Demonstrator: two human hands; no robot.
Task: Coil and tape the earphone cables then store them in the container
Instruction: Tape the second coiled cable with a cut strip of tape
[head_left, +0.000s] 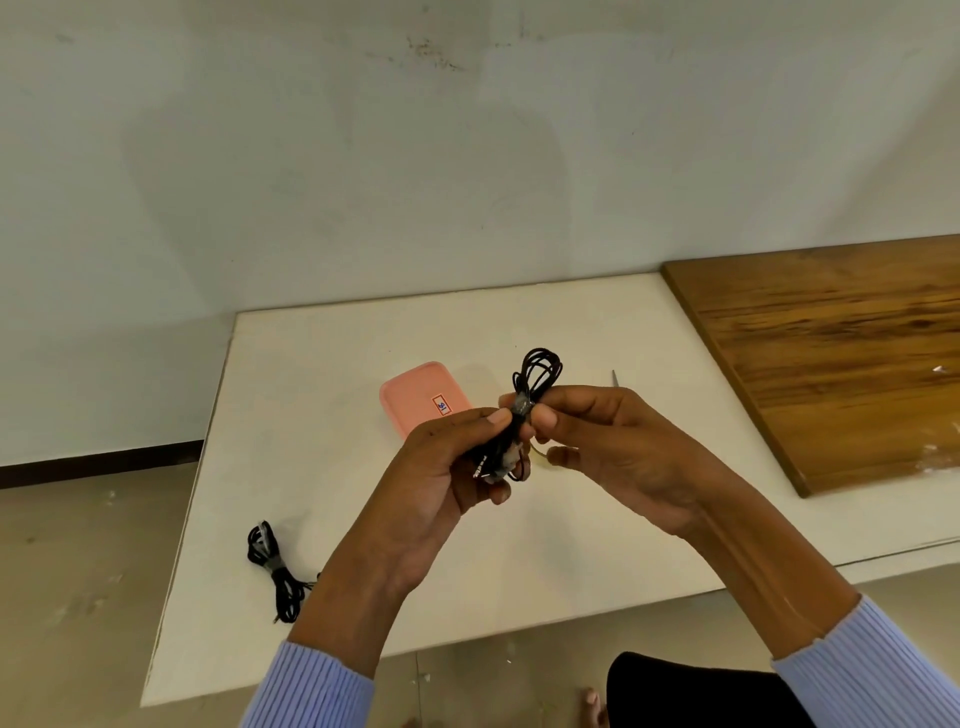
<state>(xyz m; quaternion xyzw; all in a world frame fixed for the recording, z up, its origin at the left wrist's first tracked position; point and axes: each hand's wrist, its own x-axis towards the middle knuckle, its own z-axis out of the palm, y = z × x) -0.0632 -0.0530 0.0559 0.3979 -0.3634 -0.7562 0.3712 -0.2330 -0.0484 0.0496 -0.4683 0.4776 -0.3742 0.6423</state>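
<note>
A coiled black earphone cable (540, 371) is held up above the white table (597, 519), its loops sticking up and its plug end hanging below. Clear tape wraps its middle. My left hand (441, 467) grips the lower part of the coil. The thumb and finger of my right hand (618, 441) pinch the taped band. A second black earphone cable (272, 569), coiled and taped, lies on the table at the front left. The pink container (415, 392) with a small label lies closed just behind my left hand.
A wooden board (841, 353) lies on the table's right side. A thin metal tip (615, 378) pokes up behind my right hand. A tape roll (540, 453) is mostly hidden under my hands. The floor lies left of the table.
</note>
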